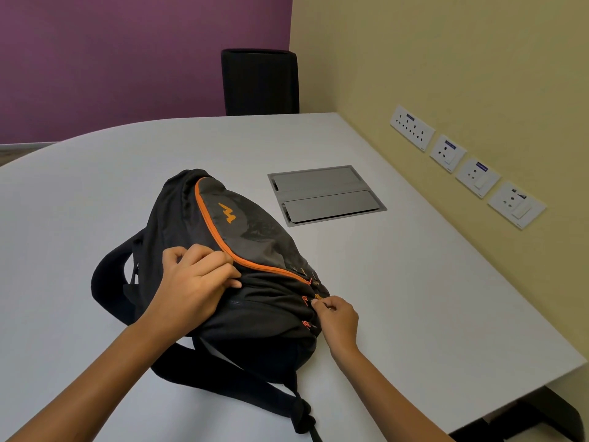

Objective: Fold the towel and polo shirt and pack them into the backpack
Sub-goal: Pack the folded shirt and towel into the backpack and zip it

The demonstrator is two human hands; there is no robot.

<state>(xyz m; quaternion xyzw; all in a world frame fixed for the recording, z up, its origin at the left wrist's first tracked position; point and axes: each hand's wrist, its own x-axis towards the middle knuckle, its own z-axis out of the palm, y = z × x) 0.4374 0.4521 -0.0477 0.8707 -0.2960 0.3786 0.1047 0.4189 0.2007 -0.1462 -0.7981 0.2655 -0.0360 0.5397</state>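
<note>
Lying bulging on the table (414, 298), backpack (242, 250) being steadied by left hand (197, 279) gripping its fabric, right hand (338, 317) pinching a zip pull (307, 302), likely for counter-tension; towel, shirt unseen.

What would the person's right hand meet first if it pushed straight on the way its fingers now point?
The right hand points up-left, so it would likely press straight into the backpack, where it already pinches an orange zip pull.

Office meeting room: large white curved surface (398, 282) with flush metal cable hatch (325, 194), row of wall sockets (465, 165), black chair (259, 82) at far edge.
</note>
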